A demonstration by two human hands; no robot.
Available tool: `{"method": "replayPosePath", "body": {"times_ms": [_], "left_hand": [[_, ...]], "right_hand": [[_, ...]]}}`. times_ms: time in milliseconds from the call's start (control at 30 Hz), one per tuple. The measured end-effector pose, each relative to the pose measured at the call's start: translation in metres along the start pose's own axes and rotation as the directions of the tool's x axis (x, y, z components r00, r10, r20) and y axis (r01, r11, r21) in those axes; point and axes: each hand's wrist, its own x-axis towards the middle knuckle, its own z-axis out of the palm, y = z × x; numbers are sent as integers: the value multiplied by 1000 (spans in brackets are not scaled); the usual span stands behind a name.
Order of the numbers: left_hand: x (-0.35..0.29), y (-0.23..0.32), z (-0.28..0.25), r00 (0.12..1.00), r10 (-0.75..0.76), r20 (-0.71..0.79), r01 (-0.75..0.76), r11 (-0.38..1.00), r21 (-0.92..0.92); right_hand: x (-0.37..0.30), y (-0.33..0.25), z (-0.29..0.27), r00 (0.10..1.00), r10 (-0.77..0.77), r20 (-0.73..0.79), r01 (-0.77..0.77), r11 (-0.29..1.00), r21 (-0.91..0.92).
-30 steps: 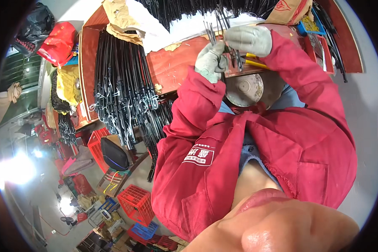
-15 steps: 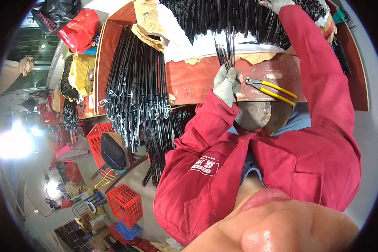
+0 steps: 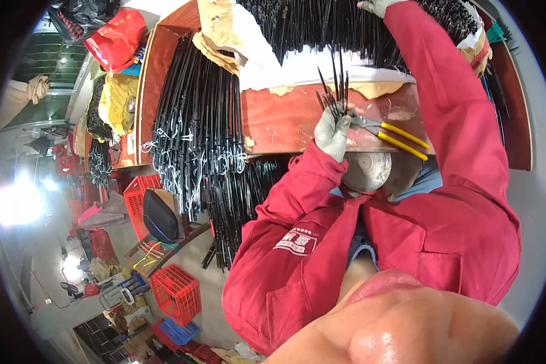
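Note:
My left hand [image 3: 332, 132], in a pale grey glove with bare fingertips, is closed round several thin black rods [image 3: 340, 85] that point up and away from me. Yellow-handled nippers [image 3: 404, 134] lie on the reddish table beside it, their jaws partly hidden by my fingers. My right hand [image 3: 383, 6], gloved the same way, reaches to the far side at a wide pile of black rods [image 3: 309, 27]. The top edge cuts that hand off; its fingertips are bent against the rods, and what they pinch is hidden.
On the left, bundled black rods with pale ties [image 3: 191, 127] overhang the edge of the reddish table [image 3: 273, 124]. A round metal disc [image 3: 367, 171] sits below the front edge. Red crates [image 3: 176, 294] and a dark bag [image 3: 162, 215] stand lower left.
My left hand has moved slightly right and nearer, and its rods spread more and now partly cover the nipper jaws. My right hand has shifted left along the pile.

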Motion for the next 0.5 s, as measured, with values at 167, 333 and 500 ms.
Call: {"method": "replayPosePath", "body": {"times_ms": [167,333,500], "left_hand": [[-11,-23,-30,999,-1,-48,-1,999,-33],[-11,-42,-29,1000,18,4,-18,995,98],[-5,-45,-29,996,90,20,-92,988,123]], "right_hand": [[7,-45,-22,704,623,340,-297,694,-656],[-89,-7,-80,952,-275,-132,19,486,-874],[-75,-43,-85,797,597,84,-373,597,-710]]}}
